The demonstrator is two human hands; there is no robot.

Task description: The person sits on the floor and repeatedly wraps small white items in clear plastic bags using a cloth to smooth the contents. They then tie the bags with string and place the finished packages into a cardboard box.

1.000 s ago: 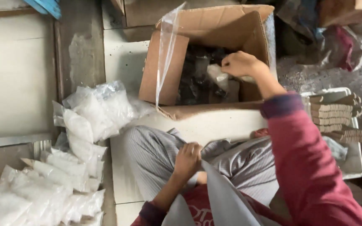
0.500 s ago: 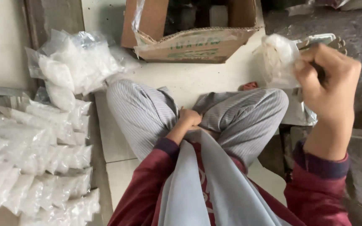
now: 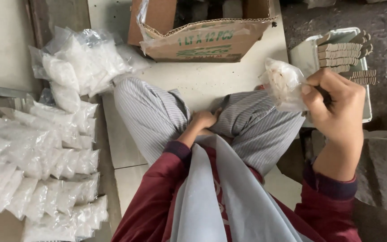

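left hand [image 3: 204,119] rests curled and empty in the lap. right hand [image 3: 334,105] is clamped on a small clear bag [image 3: 284,84], raised before the tray [image 3: 307,54]. the bag looks light, soft, slippery; best pinched at its neck. box [image 3: 202,42] beyond.

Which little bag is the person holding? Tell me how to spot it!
Find the open cardboard box at the top. Look right and lower, to the raised right hand. It pinches a small clear plastic bag, the only bag in the air; the others lie piled at the left.

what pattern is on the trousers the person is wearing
Grey with fine, pale pinstripes. The trousers show best in the head view, across both bent knees.
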